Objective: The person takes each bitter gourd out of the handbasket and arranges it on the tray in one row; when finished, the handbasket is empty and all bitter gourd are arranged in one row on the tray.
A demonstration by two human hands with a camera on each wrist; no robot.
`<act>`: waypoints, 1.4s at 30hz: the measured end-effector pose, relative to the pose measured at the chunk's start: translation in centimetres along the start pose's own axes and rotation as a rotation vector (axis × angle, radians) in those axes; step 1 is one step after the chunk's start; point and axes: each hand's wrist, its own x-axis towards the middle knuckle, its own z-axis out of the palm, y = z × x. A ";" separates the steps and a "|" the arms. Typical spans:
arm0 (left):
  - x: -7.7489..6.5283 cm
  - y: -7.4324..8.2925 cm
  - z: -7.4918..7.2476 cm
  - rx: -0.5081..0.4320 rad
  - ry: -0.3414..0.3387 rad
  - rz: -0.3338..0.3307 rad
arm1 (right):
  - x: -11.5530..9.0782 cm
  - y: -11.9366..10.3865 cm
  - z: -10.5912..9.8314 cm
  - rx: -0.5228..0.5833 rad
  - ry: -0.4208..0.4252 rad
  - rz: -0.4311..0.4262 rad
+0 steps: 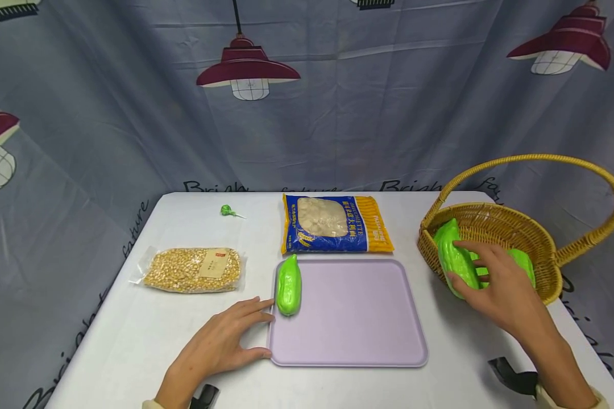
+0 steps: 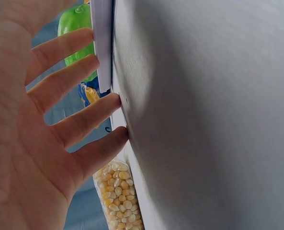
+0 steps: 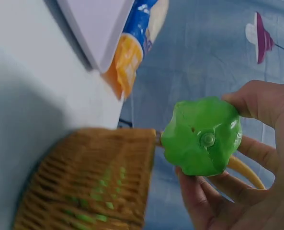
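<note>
My right hand (image 1: 506, 284) grips a glossy green bitter melon (image 1: 455, 258) with thumb and fingers, at the basket's left rim. In the right wrist view that bitter melon (image 3: 201, 136) shows its lobed end, level with the rim and beside it. More green (image 1: 523, 264) shows inside the wicker basket (image 1: 496, 218), partly hidden by my hand. On the left part of the lilac tray (image 1: 353, 312) lies another bitter melon (image 1: 289, 287). My left hand (image 1: 225, 338) has its fingers spread, fingertips at the tray's left edge; the left wrist view shows the palm (image 2: 41, 148) holding nothing.
A bag of corn kernels (image 1: 194, 270) lies left of the tray. Behind the tray is a blue and yellow pasta bag (image 1: 332, 224). A small green lollipop (image 1: 227, 210) lies at the back left. The basket's tall handle (image 1: 542, 159) arches above it at the right edge of the table.
</note>
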 end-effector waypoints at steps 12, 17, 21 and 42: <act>0.0 -0.1 0.0 -0.006 -0.002 0.001 | 0.4 -2.4 3.7 0.069 -0.042 -0.031; 0.1 0.0 -0.1 -0.002 -0.012 -0.011 | 0.5 -3.8 5.6 0.139 -0.090 -0.034; 0.1 0.0 -0.1 -0.008 -0.016 -0.015 | 0.6 -4.8 7.1 0.158 -0.111 -0.053; 0.2 0.0 -0.2 -0.044 -0.024 -0.034 | 1.8 -9.6 10.4 0.179 -0.248 -0.066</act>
